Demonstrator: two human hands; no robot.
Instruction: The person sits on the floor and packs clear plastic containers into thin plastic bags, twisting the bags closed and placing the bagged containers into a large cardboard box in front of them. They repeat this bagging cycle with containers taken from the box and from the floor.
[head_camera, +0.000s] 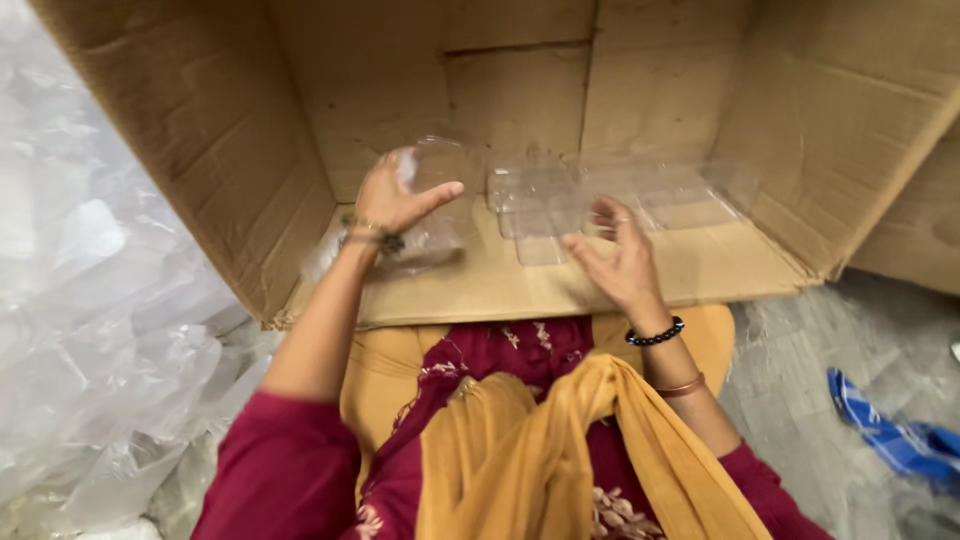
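A few clear plastic trays (560, 195) lie inside the cardboard box (200, 130); the left hand (395, 195) grips another, the right hand (615, 255) hovers open and empty; most of the box remains unfilled.

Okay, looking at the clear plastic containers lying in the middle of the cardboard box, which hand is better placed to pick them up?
Probably the right hand: it hovers open beside the loose clear containers mid-box. The left hand already grips a clear container stack at the cardboard box left wall.
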